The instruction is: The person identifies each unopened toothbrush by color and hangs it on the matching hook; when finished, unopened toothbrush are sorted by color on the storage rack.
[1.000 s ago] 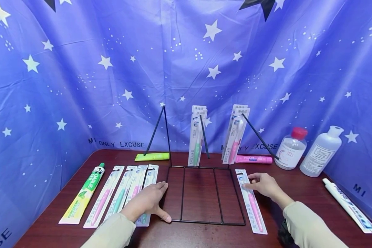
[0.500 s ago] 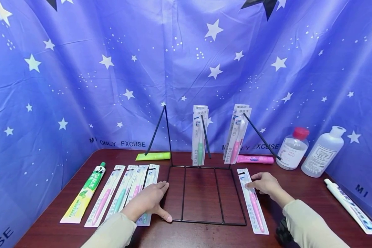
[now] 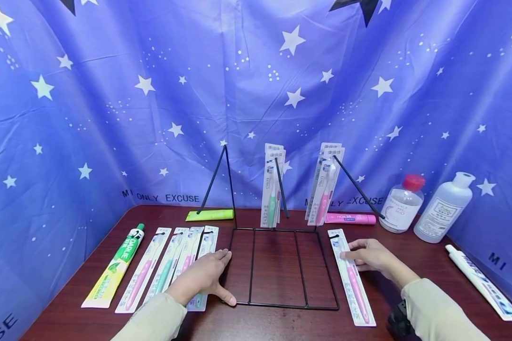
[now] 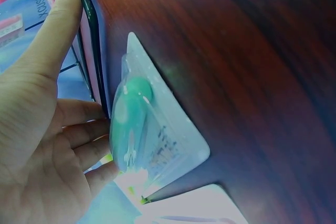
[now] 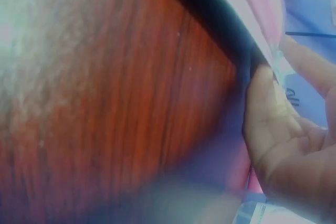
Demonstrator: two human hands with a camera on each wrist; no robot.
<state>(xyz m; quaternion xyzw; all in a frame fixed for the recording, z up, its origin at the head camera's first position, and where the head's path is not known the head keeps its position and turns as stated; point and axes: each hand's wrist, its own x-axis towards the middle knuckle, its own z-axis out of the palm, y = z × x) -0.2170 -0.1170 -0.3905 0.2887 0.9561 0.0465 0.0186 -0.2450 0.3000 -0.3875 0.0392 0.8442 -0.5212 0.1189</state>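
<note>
My right hand (image 3: 373, 258) pinches the upper right edge of a pink toothbrush in a blister pack (image 3: 353, 279), thumb on the front and fingers behind the card. In the right wrist view the same toothbrush pack (image 5: 262, 9) stands off the wood surface at the fingertips. My left hand (image 3: 206, 274) rests against the left side of a black wire display rack (image 3: 251, 265), fingers straight and thumb at its front corner. Beside that hand, a green toothbrush pack (image 4: 136, 114) lies on the table, partly hidden in the head view. Two toothbrush packs hang on the middle hook, the front one green (image 3: 272, 199); pink toothbrush packs (image 3: 324, 194) hang on the right hook.
Several toothbrush packs (image 3: 142, 270) and a Darlie toothpaste tube (image 3: 115, 265) lie at left. A yellow-green tube (image 3: 209, 215) and a pink tube (image 3: 351, 219) lie behind. At right are a red-capped bottle (image 3: 403, 203), a white-capped bottle (image 3: 443, 208) and a white tube (image 3: 482, 282).
My right hand and the pink toothbrush pack have shifted slightly to the right, away from the rack, and its top has risen a little. The left hand stays in place.
</note>
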